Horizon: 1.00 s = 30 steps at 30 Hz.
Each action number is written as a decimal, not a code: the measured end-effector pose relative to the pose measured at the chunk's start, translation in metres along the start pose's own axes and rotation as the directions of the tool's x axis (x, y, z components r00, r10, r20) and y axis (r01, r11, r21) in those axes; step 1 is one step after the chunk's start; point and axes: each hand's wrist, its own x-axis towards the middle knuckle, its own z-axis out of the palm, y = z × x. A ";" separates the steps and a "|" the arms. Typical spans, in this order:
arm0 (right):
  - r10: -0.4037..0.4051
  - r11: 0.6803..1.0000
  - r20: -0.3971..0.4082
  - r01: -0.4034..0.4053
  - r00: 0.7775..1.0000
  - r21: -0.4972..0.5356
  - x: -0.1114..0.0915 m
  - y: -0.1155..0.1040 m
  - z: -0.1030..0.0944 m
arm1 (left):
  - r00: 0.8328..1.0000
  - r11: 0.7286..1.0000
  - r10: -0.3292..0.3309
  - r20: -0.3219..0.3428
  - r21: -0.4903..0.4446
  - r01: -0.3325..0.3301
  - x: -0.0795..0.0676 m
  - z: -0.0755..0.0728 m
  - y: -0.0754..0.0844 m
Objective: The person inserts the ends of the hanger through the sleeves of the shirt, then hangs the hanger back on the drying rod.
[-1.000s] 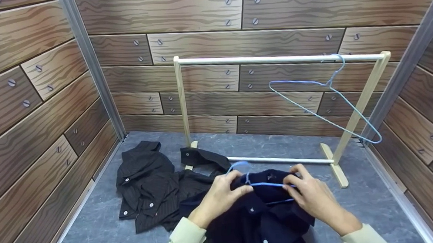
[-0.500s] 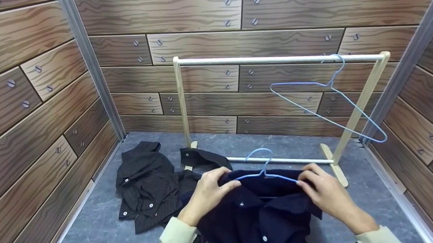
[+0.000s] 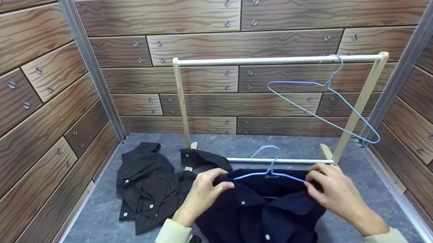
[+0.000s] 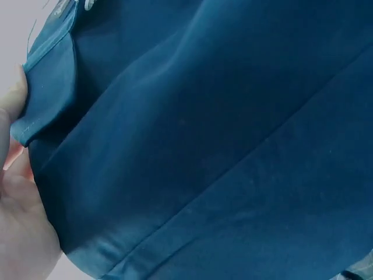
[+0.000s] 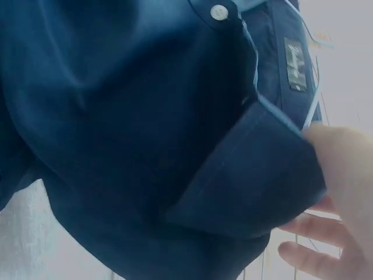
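A navy button-up shirt (image 3: 266,217) hangs between both hands at the front middle of the head view. Inside its open collar sits a blue wire hanger (image 3: 254,174), hook upward, its shoulder wires running under the cloth on both sides. My left hand (image 3: 204,193) grips the shirt's left side by the collar, thumb in front. On the other side my right hand (image 3: 333,189) pinches the cloth where the hanger's wire ends from sight. The right wrist view shows the collar flap (image 5: 256,169) against the thumb and a label (image 5: 295,64) inside the neck.
A dark striped shirt (image 3: 149,188) lies crumpled on the grey surface (image 3: 96,235) at left. Behind the hands stands a wooden rack (image 3: 181,101) with a white top rail (image 3: 243,61). Another blue hanger (image 3: 308,111) hangs bare near its right end. Plank-patterned walls enclose the space.
Both hands have spread apart along the navy shirt's neck. The left hand has left the hanger's neck for the collar's left side. The hanger has shifted right and its hook stands higher.
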 end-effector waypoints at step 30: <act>0.216 0.890 0.056 -0.221 0.975 0.398 0.002 -0.002 -0.003 | 0.991 0.992 0.121 -0.052 -0.029 -0.122 -0.005 0.000 -0.024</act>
